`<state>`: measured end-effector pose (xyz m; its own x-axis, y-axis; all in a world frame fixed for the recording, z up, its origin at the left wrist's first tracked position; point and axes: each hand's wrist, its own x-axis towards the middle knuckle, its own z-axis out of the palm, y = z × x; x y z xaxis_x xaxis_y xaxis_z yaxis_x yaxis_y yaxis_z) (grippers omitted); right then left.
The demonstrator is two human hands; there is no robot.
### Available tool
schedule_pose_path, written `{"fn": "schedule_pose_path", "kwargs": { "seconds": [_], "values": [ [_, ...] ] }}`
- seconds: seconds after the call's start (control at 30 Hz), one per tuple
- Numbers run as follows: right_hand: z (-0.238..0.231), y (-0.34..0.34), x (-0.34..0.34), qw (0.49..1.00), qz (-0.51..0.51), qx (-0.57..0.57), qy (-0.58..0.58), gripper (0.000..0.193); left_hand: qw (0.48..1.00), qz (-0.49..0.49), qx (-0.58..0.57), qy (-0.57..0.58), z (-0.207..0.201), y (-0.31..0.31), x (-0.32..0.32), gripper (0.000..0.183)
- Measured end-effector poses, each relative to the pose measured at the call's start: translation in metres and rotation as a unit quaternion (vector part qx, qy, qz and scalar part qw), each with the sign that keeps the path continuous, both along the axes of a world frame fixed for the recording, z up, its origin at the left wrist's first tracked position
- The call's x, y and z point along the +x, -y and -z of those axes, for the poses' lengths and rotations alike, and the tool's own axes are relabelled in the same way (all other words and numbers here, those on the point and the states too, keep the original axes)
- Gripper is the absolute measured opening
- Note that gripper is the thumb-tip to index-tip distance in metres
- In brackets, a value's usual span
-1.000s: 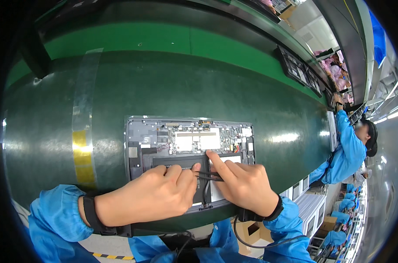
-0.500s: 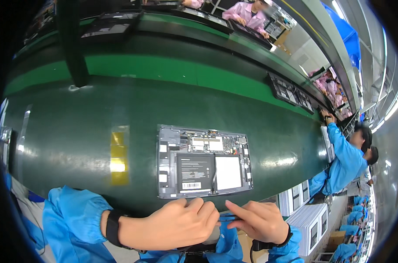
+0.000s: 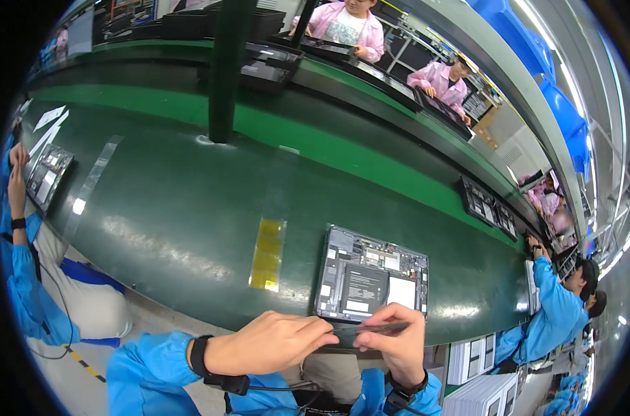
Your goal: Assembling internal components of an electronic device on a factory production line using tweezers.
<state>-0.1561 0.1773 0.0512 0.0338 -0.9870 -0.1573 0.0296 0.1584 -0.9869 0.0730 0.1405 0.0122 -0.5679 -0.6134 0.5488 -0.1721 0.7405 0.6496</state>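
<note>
An opened laptop base (image 3: 337, 274) lies on the green bench, its battery, white pad and circuit board showing. In front of its near edge, my two hands meet over a thin, dark, strip-like piece (image 3: 392, 328); its exact kind is too small to make out. My right hand (image 3: 401, 347) pinches it between thumb and fingers, and one end sticks out to the right. The closed fingertips of my left hand (image 3: 270, 344) are at the piece's left end, back of the hand upward. The right hand covers part of the laptop's near edge.
Yellow tape (image 3: 266, 256) is stuck on the bench (image 3: 183, 201) left of the laptop. A green post (image 3: 225, 76) rises farther back. Another laptop base (image 3: 49, 177) lies before a co-worker at far left. White panels (image 3: 471, 357) are stacked at right, near another co-worker (image 3: 557, 291).
The view has swung left, so the laptop appears farther right and a left-hand co-worker shows. My right hand has turned upward, with the dark strip still between both hands.
</note>
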Motion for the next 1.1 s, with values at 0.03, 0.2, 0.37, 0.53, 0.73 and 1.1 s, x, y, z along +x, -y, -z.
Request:
{"fn": "schedule_pose_path", "kwargs": {
  "seconds": [0.03, 0.2, 0.37, 0.53, 0.73, 1.1],
  "values": [
    [0.006, 0.003, 0.004, 0.996, -0.009, 0.022, 0.081, 0.018, 1.000, -0.004, -0.001, 0.000, 0.004, -0.006, 0.003, 0.021],
    [0.039, 0.017, 0.023, 0.988, -0.118, -0.098, 0.013, 0.023, 0.987, -0.085, 0.127, -0.045, 0.024, -0.021, 0.011, 0.013],
    [0.038, 0.017, 0.040, 0.993, -0.104, -0.049, 0.019, 0.026, 0.983, -0.105, 0.150, -0.037, 0.035, -0.025, 0.017, 0.010],
    [0.021, 0.076, 0.030, 0.979, -0.147, -0.117, -0.079, 0.019, 0.964, -0.202, 0.018, 0.172, 0.012, 0.011, 0.045, 0.030],
    [0.073, 0.220, 0.049, 0.955, -0.223, -0.168, -0.099, 0.019, 0.935, -0.190, -0.146, 0.262, 0.048, 0.081, 0.076, 0.062],
    [0.083, 0.221, 0.072, 0.955, -0.131, -0.188, -0.188, 0.017, 0.936, -0.170, -0.101, 0.292, 0.054, 0.088, 0.072, 0.064]
  ]
}}
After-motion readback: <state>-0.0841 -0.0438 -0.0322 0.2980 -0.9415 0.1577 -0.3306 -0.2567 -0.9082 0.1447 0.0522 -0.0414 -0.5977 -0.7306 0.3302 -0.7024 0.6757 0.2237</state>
